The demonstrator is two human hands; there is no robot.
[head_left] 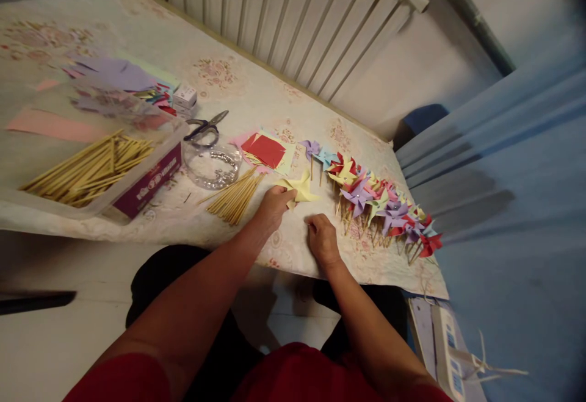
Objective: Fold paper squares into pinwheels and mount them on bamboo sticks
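Pinched in my left hand (274, 204) is a pale yellow paper pinwheel (300, 187), its folded blades facing up; no stick shows on it. My right hand (322, 237) rests near the table's front edge, to the right of the pinwheel and apart from it. Its fingers are curled together, and whatever may be between them is too small to make out. Left of my left hand lies a fan of thin wooden sticks (233, 202). Behind them is a stack of coloured paper squares (267, 149), red on top. A round clear dish (212, 167) holds small shiny metal pieces.
Finished pinwheels on sticks (357, 196) crowd the right side. Scissors (207, 129) lie behind the dish. At left stands a clear plastic box (158, 161) with more sticks, beside lilac paper (112, 74) and small white boxes (185, 98). A power strip (448, 350) sits below right.
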